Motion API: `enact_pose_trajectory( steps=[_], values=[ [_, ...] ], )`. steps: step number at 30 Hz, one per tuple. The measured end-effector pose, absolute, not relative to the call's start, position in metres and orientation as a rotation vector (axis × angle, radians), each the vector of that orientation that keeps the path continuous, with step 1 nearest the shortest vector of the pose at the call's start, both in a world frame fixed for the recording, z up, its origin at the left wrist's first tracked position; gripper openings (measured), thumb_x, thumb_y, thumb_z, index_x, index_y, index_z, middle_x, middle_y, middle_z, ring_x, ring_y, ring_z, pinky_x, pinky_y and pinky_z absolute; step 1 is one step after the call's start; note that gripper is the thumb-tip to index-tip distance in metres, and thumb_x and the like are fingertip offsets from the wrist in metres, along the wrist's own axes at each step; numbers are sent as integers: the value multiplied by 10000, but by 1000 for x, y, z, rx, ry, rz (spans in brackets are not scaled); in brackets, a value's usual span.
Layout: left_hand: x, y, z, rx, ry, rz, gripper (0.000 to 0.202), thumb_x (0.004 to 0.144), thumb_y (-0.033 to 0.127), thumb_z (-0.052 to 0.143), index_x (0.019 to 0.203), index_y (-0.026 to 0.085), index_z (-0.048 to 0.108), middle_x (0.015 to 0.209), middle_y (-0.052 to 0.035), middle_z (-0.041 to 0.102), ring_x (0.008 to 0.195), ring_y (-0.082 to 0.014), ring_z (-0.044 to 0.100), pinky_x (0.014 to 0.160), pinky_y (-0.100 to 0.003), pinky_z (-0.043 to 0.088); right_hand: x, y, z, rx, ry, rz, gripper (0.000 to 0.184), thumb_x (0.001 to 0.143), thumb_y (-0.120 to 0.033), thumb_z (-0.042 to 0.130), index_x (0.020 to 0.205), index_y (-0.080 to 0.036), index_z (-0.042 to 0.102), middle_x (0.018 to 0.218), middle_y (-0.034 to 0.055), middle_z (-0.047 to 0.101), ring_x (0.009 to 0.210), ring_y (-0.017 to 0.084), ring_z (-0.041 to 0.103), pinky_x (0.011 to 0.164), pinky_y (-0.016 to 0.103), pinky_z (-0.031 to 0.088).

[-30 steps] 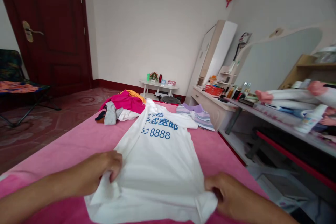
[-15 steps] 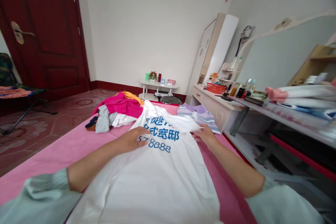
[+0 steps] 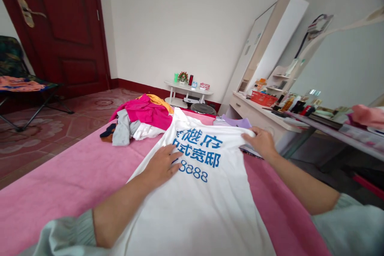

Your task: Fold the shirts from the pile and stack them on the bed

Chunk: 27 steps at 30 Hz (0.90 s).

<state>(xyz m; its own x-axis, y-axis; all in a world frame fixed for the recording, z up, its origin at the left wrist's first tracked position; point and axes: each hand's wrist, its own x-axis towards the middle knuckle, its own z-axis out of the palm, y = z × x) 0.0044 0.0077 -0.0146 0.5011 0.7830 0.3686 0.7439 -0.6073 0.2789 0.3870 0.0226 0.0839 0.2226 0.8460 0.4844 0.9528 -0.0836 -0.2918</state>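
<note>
A white T-shirt [image 3: 204,204] with blue printed characters and digits lies spread on a pink bed cover [image 3: 66,180]. My left hand [image 3: 163,164] rests flat on the shirt, fingers stretched out over the left end of the print. Further off, my right hand [image 3: 260,141] is closed on the shirt's right sleeve at the shoulder, pinching the cloth. Both forearms reach forward out of pale green sleeves.
A pile of pink, orange, grey and white clothes [image 3: 139,120] lies at the bed's far end, a folded striped purple garment [image 3: 237,122] beside it. A dressing table [image 3: 264,114] with a red basket and bottles stands to the right. A dark red door [image 3: 60,28] and folding chair [image 3: 21,84] are left.
Both hands left the shirt's near hem and reached forward. The left now lies flat by the print; the right has moved out along the sleeve and grips it. The camera leaned closer.
</note>
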Motion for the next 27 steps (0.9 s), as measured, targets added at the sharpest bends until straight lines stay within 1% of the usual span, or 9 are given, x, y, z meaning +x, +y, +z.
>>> enact_pose_trajectory(
  steps=[2,5,9,13,17,18,20,23,27],
  values=[
    [5,8,-10,2607,1346,731,369,884,351,502,1217,237,611,1362,-111,480,1249,-279,445,1073,-431,334,410,33,97,-2232,-1573,-456,297,750,-385,572,949,-188,673,842,92,666,809,253,614,642,313,419],
    [6,9,-6,2542,1379,790,327,850,246,528,1151,236,654,1309,-94,522,1195,-258,486,1035,-394,384,415,52,99,-2472,-1584,-536,305,723,-230,590,1009,-173,679,1050,166,628,899,288,612,679,340,430],
    [7,11,-4,2491,1432,821,300,825,189,532,1080,228,686,1203,-91,581,1111,-256,527,974,-389,422,358,88,84,-2242,-1733,-532,310,797,-168,496,1061,-183,659,1154,150,590,932,244,614,753,323,438],
    [5,10,-4,2476,1459,829,338,816,100,479,1047,237,684,1122,-70,605,1049,-225,542,935,-352,427,276,130,63,-1953,-1862,-108,191,801,-260,562,917,-162,678,968,91,669,951,221,609,833,301,437],
    [1,10,0,2407,1715,870,456,756,97,527,1193,210,592,1167,-99,552,1089,-254,501,937,-369,403,220,158,37,-1891,-1814,241,584,715,-482,669,1177,-141,562,1016,112,668,919,237,629,808,331,468],
    [1,10,1,2383,1788,852,464,757,131,545,1216,198,570,1140,-106,555,1068,-265,508,918,-379,407,211,163,32,-1888,-1794,325,637,659,-468,723,1178,-136,560,1050,132,659,954,264,622,824,350,465],
    [-1,10,3,2336,1887,774,424,782,209,549,1205,187,566,1055,-103,572,987,-267,541,843,-376,431,199,171,25,-1896,-1764,413,561,584,-353,791,1071,-133,617,1061,154,658,1011,309,605,858,373,452],
    [-2,12,6,2273,1921,667,304,832,246,488,1107,213,612,999,-78,582,901,-236,578,714,-321,442,185,183,28,-1854,-1716,428,342,697,-251,697,1010,-129,632,1007,145,680,981,275,626,845,351,463],
    [-4,13,8,2216,1913,640,283,873,211,403,1039,225,632,1004,-59,602,907,-209,600,683,-285,429,182,191,47,-1658,-1730,382,477,906,-338,445,1363,-241,348,1298,82,556,1064,163,590,819,294,482]
  ],
)
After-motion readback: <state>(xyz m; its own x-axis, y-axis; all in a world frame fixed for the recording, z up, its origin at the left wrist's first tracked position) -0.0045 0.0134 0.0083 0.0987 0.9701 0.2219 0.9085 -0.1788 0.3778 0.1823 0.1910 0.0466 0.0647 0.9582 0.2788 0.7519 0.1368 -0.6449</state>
